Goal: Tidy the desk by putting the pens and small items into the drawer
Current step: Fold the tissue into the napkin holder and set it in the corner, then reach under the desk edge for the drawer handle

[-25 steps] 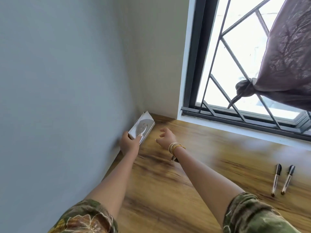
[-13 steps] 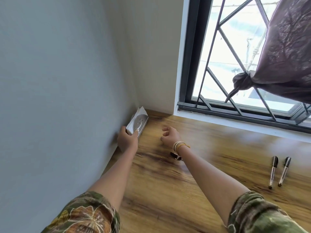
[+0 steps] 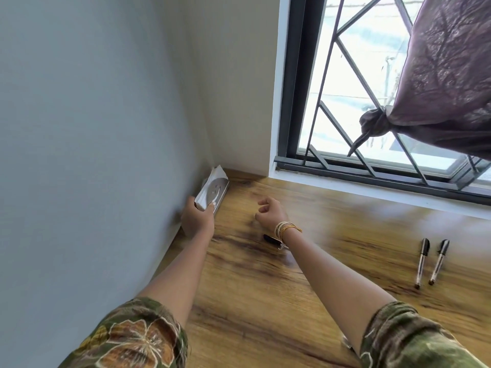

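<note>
I see the left hand (image 3: 198,221) at the far left corner of the wooden desk (image 3: 265,301), next to the grey wall (image 3: 93,128). Its fingers and thumb are curled round the near end of a small white box (image 3: 214,189) with a silver face, which stands on its edge against the wall. The right hand (image 3: 271,212) hovers just beside it, over the desk, with the fingers loosely curled and nothing inside them. On this wrist there are thin gold bangles (image 3: 285,228).

Under the right wrist lies a small dark item (image 3: 271,239) on the desk; it is partly hidden by the arm and I cannot tell what it is. Two black pens (image 3: 430,262) lie side by side on the desk, well apart from both hands, on the right, with their caps pointing to the window (image 3: 372,102). I do not see the drawer in this view. A purple curtain (image 3: 446,75), tied in a knot, hangs before the window bars.
</note>
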